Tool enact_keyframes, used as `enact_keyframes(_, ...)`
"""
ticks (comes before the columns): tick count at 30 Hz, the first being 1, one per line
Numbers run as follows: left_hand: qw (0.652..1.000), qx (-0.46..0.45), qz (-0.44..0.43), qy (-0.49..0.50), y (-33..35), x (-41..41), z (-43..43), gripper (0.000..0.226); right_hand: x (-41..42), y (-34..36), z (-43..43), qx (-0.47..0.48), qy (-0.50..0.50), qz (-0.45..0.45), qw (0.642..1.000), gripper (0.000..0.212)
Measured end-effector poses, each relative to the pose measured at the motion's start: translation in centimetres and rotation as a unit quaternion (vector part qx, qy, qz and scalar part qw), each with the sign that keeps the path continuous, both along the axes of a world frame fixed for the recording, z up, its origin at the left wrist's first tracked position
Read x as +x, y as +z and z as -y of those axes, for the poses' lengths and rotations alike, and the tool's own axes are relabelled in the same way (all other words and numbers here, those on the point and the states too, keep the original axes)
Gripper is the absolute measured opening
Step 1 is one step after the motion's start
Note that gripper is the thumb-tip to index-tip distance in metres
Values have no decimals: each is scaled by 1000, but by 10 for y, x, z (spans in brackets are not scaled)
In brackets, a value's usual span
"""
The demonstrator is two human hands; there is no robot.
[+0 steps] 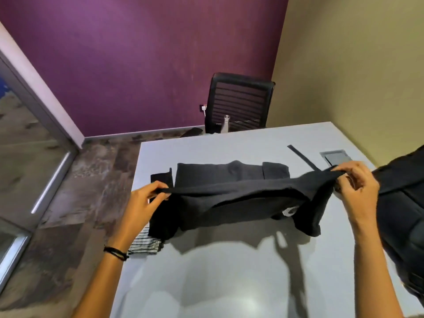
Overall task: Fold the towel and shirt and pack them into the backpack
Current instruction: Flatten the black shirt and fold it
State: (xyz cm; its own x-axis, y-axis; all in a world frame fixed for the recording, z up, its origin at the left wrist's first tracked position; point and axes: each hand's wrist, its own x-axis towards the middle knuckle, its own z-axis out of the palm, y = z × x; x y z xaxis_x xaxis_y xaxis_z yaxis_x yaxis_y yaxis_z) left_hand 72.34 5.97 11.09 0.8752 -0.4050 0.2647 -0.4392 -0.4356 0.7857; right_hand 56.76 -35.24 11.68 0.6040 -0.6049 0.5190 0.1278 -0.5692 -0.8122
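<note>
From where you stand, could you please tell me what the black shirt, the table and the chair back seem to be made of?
The black shirt looks like soft matt knit cloth: it sags and creases between the left hand and the right hand. The table looks like smooth laminate, glossy: it reflects light. The chair back seems ribbed mesh in a shiny leather-like frame.

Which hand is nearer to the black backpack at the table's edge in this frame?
Right. The right hand pinches one end of the shirt just beside the backpack; the left hand pinches the opposite end, far across from it.
</note>
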Motion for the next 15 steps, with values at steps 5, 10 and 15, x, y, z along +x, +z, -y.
enact_keyframes(5, 988, 74, -120, -59, -23, -26, -17, 30, -49, -28, 9, 5, 90, -132, 987, 49)
enact_keyframes(10, 937, 208, -213, -184, -45, -41, -17, 14, -79, -34, 15, 90, 158, -305, 935, 32)
enact_keyframes(15, 860, 324, -274, -285, -83, -51, -11, 9, -101, -62, 23, 137, 209, -497, 831, 23)
